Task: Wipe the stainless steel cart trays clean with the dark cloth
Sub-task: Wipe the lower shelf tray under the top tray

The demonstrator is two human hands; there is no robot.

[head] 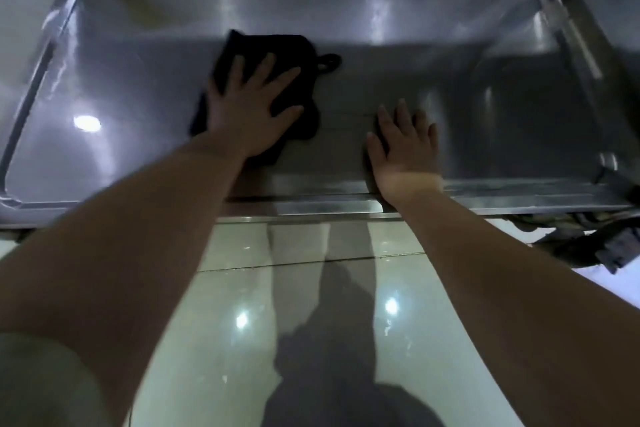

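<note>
Dark cloth point(277, 55), rumpled, loop at its corner

Left hand point(251, 107): flat, palm down, on top of the dark cloth point(277, 45), fingers straight and spread wide.
Left arm point(138, 236): bare, stretched out long toward the dark cloth from the near left.
Right hand point(403, 149): flat, palm down, fingers straight and a little apart, to the right of the dark cloth and not touching it.
Right arm point(502, 270): bare, stretched out from the near right.
Left wrist point(225, 146): at the near edge of the dark cloth.
</note>
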